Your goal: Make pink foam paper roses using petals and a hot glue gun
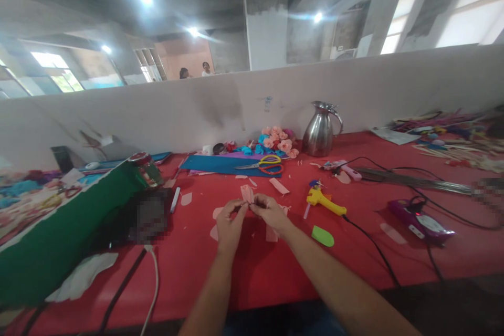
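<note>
Left hand (229,224): pinches the pink paper (247,193) low down.
Right hand (272,213): pinches it too.
Pink paper: between both hands, over the red table (181,278).
Glue gun (326,202): lies to the right.
Scissors (258,165): on blue paper (212,164).
Jug (318,132): far back by the wall (177,115).

Peach-pink paper piece (247,193), red tabletop (185,278), yellow glue gun (327,203), bright green scraper (323,236), blue sheet (210,164).
</note>
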`<action>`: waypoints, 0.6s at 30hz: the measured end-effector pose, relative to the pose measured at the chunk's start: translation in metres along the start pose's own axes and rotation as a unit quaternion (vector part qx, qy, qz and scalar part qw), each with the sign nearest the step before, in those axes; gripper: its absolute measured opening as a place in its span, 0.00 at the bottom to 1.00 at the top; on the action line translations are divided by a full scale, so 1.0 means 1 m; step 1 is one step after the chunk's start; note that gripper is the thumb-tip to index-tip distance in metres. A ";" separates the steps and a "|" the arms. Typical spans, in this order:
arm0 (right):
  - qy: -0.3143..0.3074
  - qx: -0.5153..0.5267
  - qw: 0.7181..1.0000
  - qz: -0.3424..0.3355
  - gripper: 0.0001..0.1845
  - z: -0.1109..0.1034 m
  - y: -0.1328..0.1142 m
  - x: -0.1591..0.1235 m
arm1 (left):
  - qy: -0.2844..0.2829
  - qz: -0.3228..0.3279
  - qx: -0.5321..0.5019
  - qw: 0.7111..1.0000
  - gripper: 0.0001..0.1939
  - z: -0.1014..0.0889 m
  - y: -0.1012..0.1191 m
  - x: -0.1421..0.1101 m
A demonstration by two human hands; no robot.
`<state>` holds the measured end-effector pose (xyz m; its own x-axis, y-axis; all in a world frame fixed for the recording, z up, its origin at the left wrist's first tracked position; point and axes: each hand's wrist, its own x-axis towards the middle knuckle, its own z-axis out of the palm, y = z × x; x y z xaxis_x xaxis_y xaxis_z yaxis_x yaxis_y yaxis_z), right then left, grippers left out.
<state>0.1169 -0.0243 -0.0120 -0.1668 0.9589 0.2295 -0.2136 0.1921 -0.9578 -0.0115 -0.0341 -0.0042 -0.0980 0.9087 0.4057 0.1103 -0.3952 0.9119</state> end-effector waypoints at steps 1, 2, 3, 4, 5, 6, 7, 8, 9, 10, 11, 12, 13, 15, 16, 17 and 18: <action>0.004 0.008 1.000 0.004 0.15 0.000 0.000 0.000 | 0.003 0.031 0.038 0.999 0.06 -0.001 0.001 -0.001; 0.006 0.017 1.000 0.008 0.15 0.000 0.000 0.000 | 0.005 0.057 0.065 0.996 0.06 -0.001 0.002 -0.001; 0.008 0.026 1.000 0.011 0.15 0.000 -0.001 0.000 | 0.005 0.071 0.076 0.995 0.06 -0.001 0.002 -0.002; 0.010 0.034 0.999 0.012 0.15 0.000 -0.001 0.000 | 0.006 0.072 0.069 0.995 0.07 -0.001 0.001 -0.002; 0.010 0.038 0.999 0.013 0.14 0.000 -0.001 0.000 | 0.010 0.058 0.046 0.997 0.08 -0.001 0.001 -0.002; 0.010 0.038 0.999 0.012 0.14 0.000 -0.001 0.000 | 0.014 0.032 0.013 0.999 0.09 -0.001 -0.001 -0.002; 0.008 0.034 0.999 0.009 0.14 0.000 -0.001 0.000 | 0.018 0.000 -0.024 1.000 0.10 -0.001 -0.002 -0.001; 0.004 0.029 1.000 0.006 0.13 0.001 -0.001 0.000 | 0.018 -0.034 -0.060 0.997 0.10 0.000 -0.004 0.000; 0.000 0.024 1.000 0.002 0.13 0.001 0.000 0.000 | 0.013 -0.064 -0.092 0.994 0.10 0.000 -0.005 0.001; -0.004 0.020 1.000 -0.002 0.14 0.001 0.001 0.000 | 0.001 -0.088 -0.117 0.989 0.10 0.001 -0.006 0.002; -0.006 0.017 1.000 -0.006 0.14 0.001 0.002 0.001 | -0.012 -0.104 -0.136 0.985 0.10 0.001 -0.008 0.003; -0.005 0.016 1.000 -0.008 0.15 0.001 0.003 0.001 | -0.020 -0.113 -0.151 0.982 0.10 0.001 -0.008 0.004; -0.004 0.016 1.000 -0.009 0.15 0.002 0.004 0.001 | -0.022 -0.118 -0.160 0.980 0.10 0.001 -0.009 0.004; -0.003 0.014 1.000 -0.009 0.15 0.001 0.005 0.002 | -0.021 -0.125 -0.170 0.977 0.10 0.002 -0.009 0.004; -0.002 0.013 1.000 -0.008 0.15 0.001 0.005 0.002 | -0.020 -0.129 -0.173 0.976 0.10 0.002 -0.009 0.004; 0.000 0.010 1.000 -0.007 0.14 0.001 0.005 0.002 | -0.022 -0.133 -0.177 0.975 0.10 0.002 -0.010 0.004; 0.001 0.006 1.000 -0.005 0.14 0.000 0.005 0.002 | -0.027 -0.136 -0.181 0.974 0.10 0.002 -0.010 0.003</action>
<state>0.1156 -0.0217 -0.0161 -0.1626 0.9572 0.2396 -0.2269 0.2000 -0.9532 -0.0112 -0.0270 -0.0117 -0.0220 0.9883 0.1506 -0.2688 -0.1510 0.9513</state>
